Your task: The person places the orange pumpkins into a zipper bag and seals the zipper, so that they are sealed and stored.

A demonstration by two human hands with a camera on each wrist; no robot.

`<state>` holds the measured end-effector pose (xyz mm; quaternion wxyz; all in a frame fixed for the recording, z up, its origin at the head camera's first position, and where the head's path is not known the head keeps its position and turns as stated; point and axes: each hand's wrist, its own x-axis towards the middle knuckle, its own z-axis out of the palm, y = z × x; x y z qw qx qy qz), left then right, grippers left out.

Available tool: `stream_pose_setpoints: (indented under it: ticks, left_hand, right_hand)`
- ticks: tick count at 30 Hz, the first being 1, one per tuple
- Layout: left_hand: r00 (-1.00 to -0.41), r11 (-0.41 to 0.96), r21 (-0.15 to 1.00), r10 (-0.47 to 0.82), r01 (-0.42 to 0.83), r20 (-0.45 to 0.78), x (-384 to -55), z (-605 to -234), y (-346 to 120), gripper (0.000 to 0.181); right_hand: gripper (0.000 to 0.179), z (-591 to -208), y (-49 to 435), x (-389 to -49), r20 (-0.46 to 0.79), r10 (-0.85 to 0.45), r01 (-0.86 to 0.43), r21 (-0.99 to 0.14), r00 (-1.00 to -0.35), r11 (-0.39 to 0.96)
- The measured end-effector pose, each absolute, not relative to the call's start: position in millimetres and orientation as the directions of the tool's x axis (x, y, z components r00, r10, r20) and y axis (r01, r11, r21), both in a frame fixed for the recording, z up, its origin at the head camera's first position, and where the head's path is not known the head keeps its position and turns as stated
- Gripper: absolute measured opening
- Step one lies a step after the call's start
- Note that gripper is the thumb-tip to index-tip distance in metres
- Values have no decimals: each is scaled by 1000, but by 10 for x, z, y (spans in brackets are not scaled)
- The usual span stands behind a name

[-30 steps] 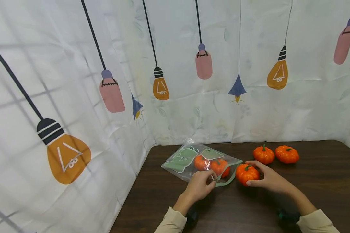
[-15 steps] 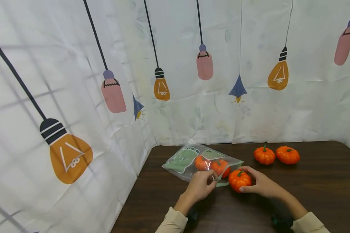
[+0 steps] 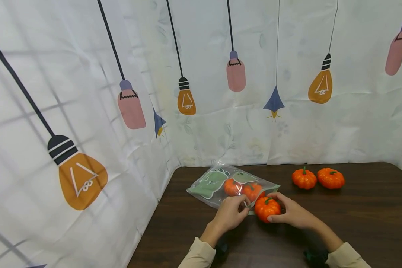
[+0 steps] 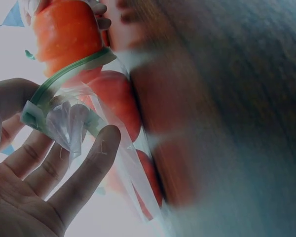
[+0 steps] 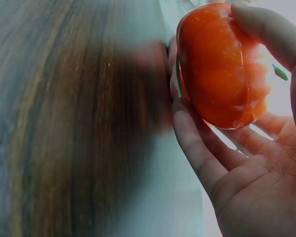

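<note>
Technician: Which step is in hand?

Supervisor: Judged from the pose, loading. The right hand (image 3: 293, 215) grips an orange pumpkin (image 3: 265, 211) at the mouth of a clear bag (image 3: 206, 188). The left hand (image 3: 229, 213) holds the bag by its green-edged rim (image 4: 71, 67).

Technician: Specify positions, head view, pumpkin at clock centre.

Supervisor: Bag at 10 o'clock, lying on the dark table (image 3: 372, 216); left hand at 9, right hand at 3. Two loose pumpkins, one rounder (image 3: 304, 179) and one flatter (image 3: 331, 179), sit side by side near 2 o'clock.

Technician: Is the gripped pumpkin inside the bag?

Supervisor: The left wrist view shows the rim crossing its edge. Whether any part has passed inside, I cannot tell.

Technician: What does the next move call for?

Supervisor: In my judgement, keep the mouth spread with the left hand and guide the pumpkin toward 10 o'clock, clear of the rim. The contents, a rear pumpkin (image 3: 232, 187) and a front pumpkin (image 3: 251, 191), may crowd the opening.

Technician: Describe the gripped pumpkin.

Supervisor: Glossy, bright orange, squat and ribbed, with paler flecks and a short green stem (image 5: 280, 72). In the right wrist view, the stem points to 4 o'clock. The thumb and fingers bracket the body from opposite sides.
</note>
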<state>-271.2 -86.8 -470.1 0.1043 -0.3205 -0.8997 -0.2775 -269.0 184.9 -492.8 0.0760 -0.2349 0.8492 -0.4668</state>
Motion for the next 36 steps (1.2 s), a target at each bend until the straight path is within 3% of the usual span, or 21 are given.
stream_pose_setpoints:
  ticks: [36]
  left_hand:
    - [-778,652,425,516,628,359,-2676,-4656,-843,8]
  right_hand:
    - [82,-4983,1619,-2804,128,-251,-259,-750,-959,609]
